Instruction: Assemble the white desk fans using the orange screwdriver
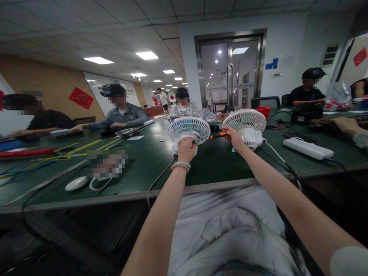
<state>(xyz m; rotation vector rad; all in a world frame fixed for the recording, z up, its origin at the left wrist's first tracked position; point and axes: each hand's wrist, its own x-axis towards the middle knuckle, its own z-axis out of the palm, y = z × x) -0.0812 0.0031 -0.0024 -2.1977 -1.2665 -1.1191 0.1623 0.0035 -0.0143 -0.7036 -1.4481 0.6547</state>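
My left hand [186, 148], with a bead bracelet at the wrist, is closed around the base of a small white desk fan [189, 128] with teal blades, held up over the dark green table [143, 161]. My right hand [234, 138] grips an orange-handled screwdriver [219, 134] whose tip points left toward that fan. Just behind my right hand stands a second white fan [245, 122], its cable running off the table edge.
A white power strip [307, 148] lies at right. A white oval device [77, 183] and coloured wires [43, 157] lie at left. Several other people sit around the table; another person's hand [349, 124] reaches in at far right. Glass doors [230, 73] stand behind.
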